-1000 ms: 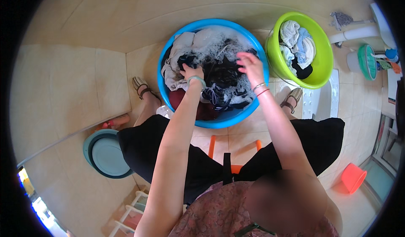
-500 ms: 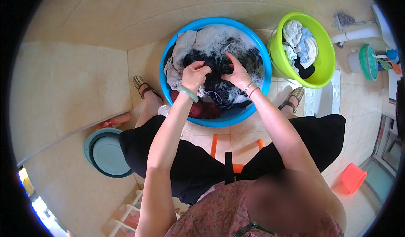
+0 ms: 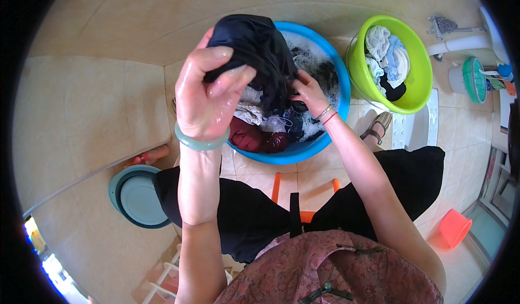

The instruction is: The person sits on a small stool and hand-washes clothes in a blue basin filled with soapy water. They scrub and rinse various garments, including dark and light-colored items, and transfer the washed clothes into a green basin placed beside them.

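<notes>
My left hand (image 3: 208, 95), wet and wearing a pale green bangle, is raised high toward the camera and grips a dark wet garment (image 3: 254, 49). My right hand (image 3: 309, 93) holds the lower part of the same garment just above the blue basin (image 3: 330, 136). The basin holds soapy water, foam and several soaked clothes, among them a maroon piece (image 3: 249, 137) and white pieces.
A green bucket (image 3: 417, 95) with white, blue and black laundry stands right of the basin. A teal basin (image 3: 135, 195) lies on the floor at left, a small orange bucket (image 3: 454, 227) at lower right. An orange stool (image 3: 303, 187) shows between my knees.
Both hands were pressing clothes down in the basin. Now my left hand has lifted the dark garment up out of the water, and my right hand holds its lower end.
</notes>
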A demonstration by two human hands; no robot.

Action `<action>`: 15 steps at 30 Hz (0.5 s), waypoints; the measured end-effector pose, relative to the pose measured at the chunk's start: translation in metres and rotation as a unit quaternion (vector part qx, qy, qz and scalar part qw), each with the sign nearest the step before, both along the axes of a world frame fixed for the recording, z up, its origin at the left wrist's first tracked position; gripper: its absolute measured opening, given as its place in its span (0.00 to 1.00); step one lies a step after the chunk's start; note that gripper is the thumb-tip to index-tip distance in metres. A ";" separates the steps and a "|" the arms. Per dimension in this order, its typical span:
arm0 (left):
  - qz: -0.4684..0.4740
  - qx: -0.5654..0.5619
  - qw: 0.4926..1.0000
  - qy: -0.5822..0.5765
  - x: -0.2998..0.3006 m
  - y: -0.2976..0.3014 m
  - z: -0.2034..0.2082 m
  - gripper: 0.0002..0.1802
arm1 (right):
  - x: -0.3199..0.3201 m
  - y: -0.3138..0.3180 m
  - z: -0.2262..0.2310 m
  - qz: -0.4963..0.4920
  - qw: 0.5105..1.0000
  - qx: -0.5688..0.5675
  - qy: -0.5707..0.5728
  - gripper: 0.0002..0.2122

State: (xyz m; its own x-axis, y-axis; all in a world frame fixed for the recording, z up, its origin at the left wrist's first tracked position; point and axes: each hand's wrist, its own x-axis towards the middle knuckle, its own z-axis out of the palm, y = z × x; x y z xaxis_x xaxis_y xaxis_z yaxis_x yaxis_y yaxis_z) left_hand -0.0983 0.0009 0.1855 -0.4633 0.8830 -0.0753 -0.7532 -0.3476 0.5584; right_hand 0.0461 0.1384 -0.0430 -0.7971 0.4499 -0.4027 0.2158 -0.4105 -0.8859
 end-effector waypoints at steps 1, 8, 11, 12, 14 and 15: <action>0.019 -0.011 1.000 0.002 -0.004 0.002 -0.009 0.15 | 0.000 -0.001 0.003 -0.089 0.990 -0.111 0.016 0.20; 0.171 -0.273 0.946 0.029 -0.032 0.004 -0.122 0.14 | -0.001 0.026 0.017 -0.240 0.939 -0.144 0.199 0.21; 0.173 -0.348 0.921 0.025 -0.033 -0.004 -0.203 0.17 | -0.006 0.038 0.002 -0.166 0.954 0.217 0.125 0.22; 0.160 -0.382 0.908 0.055 -0.031 -0.003 -0.230 0.17 | -0.005 0.046 -0.011 -0.116 0.956 0.254 0.094 0.22; 0.141 -0.464 0.863 0.137 -0.017 0.006 -0.266 0.17 | -0.001 0.049 -0.032 -0.016 0.899 0.429 -0.084 0.30; 0.138 -0.510 0.828 0.186 -0.009 0.009 -0.281 0.17 | -0.004 0.040 -0.032 0.014 0.875 0.454 -0.168 0.34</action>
State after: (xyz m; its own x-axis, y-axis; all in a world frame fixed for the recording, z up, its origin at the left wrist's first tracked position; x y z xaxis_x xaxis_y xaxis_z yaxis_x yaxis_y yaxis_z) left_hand -0.1068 0.0104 -0.0952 -0.7951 0.3050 -0.5242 -0.4338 0.3181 0.8430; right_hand 0.0422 0.1788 -0.0753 -0.7180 0.6884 -0.1030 0.5251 0.4386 -0.7293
